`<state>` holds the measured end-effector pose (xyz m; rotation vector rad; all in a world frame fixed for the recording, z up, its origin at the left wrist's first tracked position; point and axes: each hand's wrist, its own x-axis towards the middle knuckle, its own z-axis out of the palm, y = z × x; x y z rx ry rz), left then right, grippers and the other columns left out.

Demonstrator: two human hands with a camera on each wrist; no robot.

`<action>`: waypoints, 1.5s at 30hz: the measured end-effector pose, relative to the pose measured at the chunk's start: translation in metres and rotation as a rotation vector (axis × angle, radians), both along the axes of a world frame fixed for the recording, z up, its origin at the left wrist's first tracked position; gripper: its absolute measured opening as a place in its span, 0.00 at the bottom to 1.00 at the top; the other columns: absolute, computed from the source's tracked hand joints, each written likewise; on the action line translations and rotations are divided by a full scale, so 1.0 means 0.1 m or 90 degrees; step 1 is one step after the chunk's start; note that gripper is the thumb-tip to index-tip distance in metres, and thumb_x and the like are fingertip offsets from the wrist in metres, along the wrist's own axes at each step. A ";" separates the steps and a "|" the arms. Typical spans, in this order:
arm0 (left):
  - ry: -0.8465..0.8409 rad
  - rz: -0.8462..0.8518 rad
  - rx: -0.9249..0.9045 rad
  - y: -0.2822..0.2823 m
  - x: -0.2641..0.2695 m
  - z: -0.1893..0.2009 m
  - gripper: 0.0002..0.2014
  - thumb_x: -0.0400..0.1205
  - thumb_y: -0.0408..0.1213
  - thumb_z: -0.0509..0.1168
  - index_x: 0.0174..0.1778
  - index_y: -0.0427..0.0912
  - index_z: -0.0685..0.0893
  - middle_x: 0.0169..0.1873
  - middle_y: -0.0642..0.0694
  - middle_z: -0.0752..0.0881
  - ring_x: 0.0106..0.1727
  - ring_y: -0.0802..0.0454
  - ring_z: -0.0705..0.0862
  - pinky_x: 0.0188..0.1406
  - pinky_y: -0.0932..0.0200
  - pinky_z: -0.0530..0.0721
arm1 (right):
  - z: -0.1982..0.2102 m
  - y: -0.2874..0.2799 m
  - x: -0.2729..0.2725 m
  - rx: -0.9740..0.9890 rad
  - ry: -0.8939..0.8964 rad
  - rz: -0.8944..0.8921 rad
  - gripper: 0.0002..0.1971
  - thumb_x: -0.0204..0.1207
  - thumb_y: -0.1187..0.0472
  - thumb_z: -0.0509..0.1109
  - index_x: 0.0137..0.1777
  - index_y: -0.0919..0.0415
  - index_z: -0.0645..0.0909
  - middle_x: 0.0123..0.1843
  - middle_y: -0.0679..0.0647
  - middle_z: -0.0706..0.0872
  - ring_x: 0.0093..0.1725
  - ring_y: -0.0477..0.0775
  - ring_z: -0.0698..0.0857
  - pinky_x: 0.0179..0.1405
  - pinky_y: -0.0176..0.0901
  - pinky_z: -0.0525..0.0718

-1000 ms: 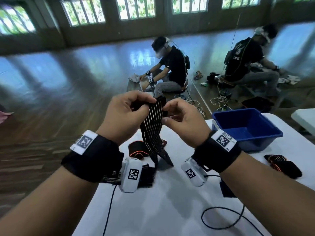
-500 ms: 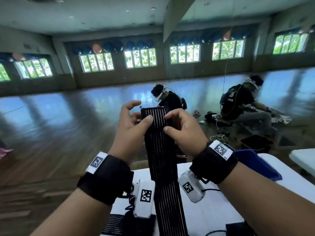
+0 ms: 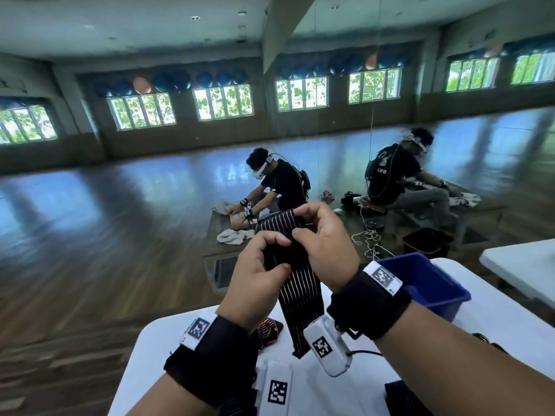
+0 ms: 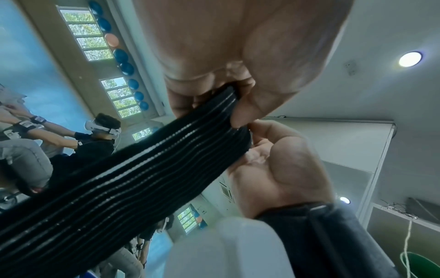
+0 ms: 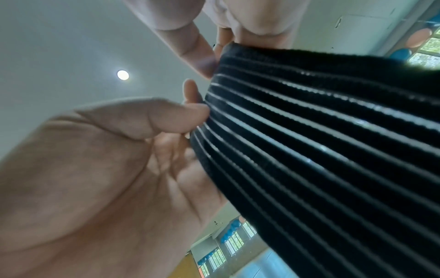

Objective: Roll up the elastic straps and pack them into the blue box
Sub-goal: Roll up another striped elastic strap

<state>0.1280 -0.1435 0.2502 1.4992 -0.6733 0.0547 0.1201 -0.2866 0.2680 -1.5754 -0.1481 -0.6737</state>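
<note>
- Polished wooden flooring and a row of bright windows fill the hall behind a white tabletop (image 3: 168, 349), where two other people in headsets work farther off.
- Compared with half a second ago, the black elastic strap with thin white lengthwise stripes (image 3: 295, 283) hangs shorter: its top edge is now folded over toward the person, which suggests the roll has just been started.
- The left hand (image 3: 258, 274) pinches the strap's near left edge between thumb and curled fingers; a second earlier the same strap dangled twisted, so it has been straightened first.
- The right hand (image 3: 324, 244) grips the upper right corner, thumb pressing the striped face; the right wrist view shows that thumb against the fabric.
- The strap's loose tail reaches down to the tabletop, so most of the rolling remains, by my judgement.
- The blue plastic box (image 3: 432, 283) stands on the table behind the right wrist; I cannot tell what it contains.
- A coiled black-and-orange strap (image 3: 270, 328) lies on the table, outside the box.
</note>
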 end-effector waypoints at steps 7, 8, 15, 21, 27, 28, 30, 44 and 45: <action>0.021 0.040 -0.043 -0.11 0.16 -0.01 0.26 0.65 0.21 0.62 0.52 0.54 0.86 0.52 0.42 0.88 0.52 0.46 0.87 0.47 0.46 0.86 | -0.21 -0.08 -0.13 0.011 0.018 0.003 0.15 0.71 0.76 0.67 0.48 0.56 0.76 0.43 0.50 0.82 0.42 0.44 0.81 0.47 0.46 0.82; 0.020 0.049 -0.051 -0.13 0.19 -0.01 0.27 0.65 0.20 0.61 0.51 0.55 0.86 0.52 0.42 0.88 0.53 0.46 0.88 0.48 0.46 0.87 | -0.31 -0.10 -0.17 -0.038 0.021 0.008 0.16 0.69 0.78 0.68 0.46 0.55 0.78 0.42 0.47 0.82 0.42 0.44 0.82 0.47 0.45 0.82; 0.053 0.059 -0.044 -0.28 0.41 -0.08 0.33 0.70 0.09 0.58 0.52 0.54 0.86 0.53 0.42 0.88 0.48 0.50 0.89 0.42 0.43 0.89 | -1.47 -0.16 -0.56 -0.151 0.279 0.105 0.20 0.63 0.74 0.73 0.47 0.48 0.89 0.48 0.49 0.92 0.49 0.47 0.90 0.54 0.42 0.86; 0.085 0.078 0.041 -0.46 0.76 -0.40 0.33 0.68 0.11 0.59 0.53 0.55 0.85 0.55 0.42 0.88 0.53 0.45 0.89 0.42 0.46 0.91 | -2.27 -0.25 -0.90 -0.128 0.526 0.202 0.21 0.62 0.75 0.77 0.53 0.55 0.88 0.47 0.48 0.91 0.45 0.44 0.90 0.46 0.45 0.89; 0.145 0.126 0.138 -0.62 1.14 -0.97 0.28 0.69 0.11 0.61 0.53 0.49 0.85 0.50 0.48 0.86 0.49 0.48 0.87 0.36 0.58 0.85 | -2.66 -0.35 -1.20 -0.063 0.645 0.208 0.21 0.65 0.71 0.79 0.56 0.51 0.85 0.45 0.53 0.91 0.39 0.47 0.90 0.39 0.45 0.88; 0.165 0.135 0.153 -0.63 1.22 -1.09 0.28 0.69 0.12 0.61 0.53 0.49 0.85 0.50 0.45 0.87 0.49 0.47 0.87 0.37 0.55 0.87 | -2.74 -0.38 -1.26 -0.055 0.665 0.204 0.22 0.65 0.69 0.80 0.57 0.49 0.85 0.48 0.56 0.91 0.41 0.52 0.90 0.41 0.48 0.89; 0.198 0.149 0.185 -0.65 1.36 -1.33 0.26 0.69 0.13 0.64 0.53 0.48 0.86 0.52 0.42 0.88 0.50 0.47 0.88 0.45 0.50 0.91 | -2.88 -0.44 -1.40 -0.043 0.711 0.192 0.22 0.66 0.69 0.80 0.58 0.49 0.84 0.54 0.62 0.91 0.43 0.59 0.89 0.42 0.52 0.88; 0.224 0.100 0.435 -0.93 1.61 -2.62 0.20 0.71 0.22 0.68 0.53 0.49 0.88 0.50 0.46 0.90 0.51 0.47 0.89 0.55 0.52 0.90 | -3.09 -0.35 -2.13 -0.111 0.784 0.039 0.40 0.61 0.56 0.80 0.70 0.37 0.63 0.58 0.46 0.84 0.48 0.49 0.89 0.46 0.45 0.89; 0.219 0.095 0.454 -0.91 1.59 -2.67 0.20 0.71 0.23 0.69 0.55 0.48 0.88 0.54 0.46 0.89 0.53 0.48 0.88 0.56 0.54 0.88 | -3.10 -0.34 -2.14 -0.121 0.786 0.032 0.42 0.61 0.55 0.79 0.72 0.36 0.61 0.59 0.45 0.83 0.48 0.47 0.88 0.47 0.45 0.89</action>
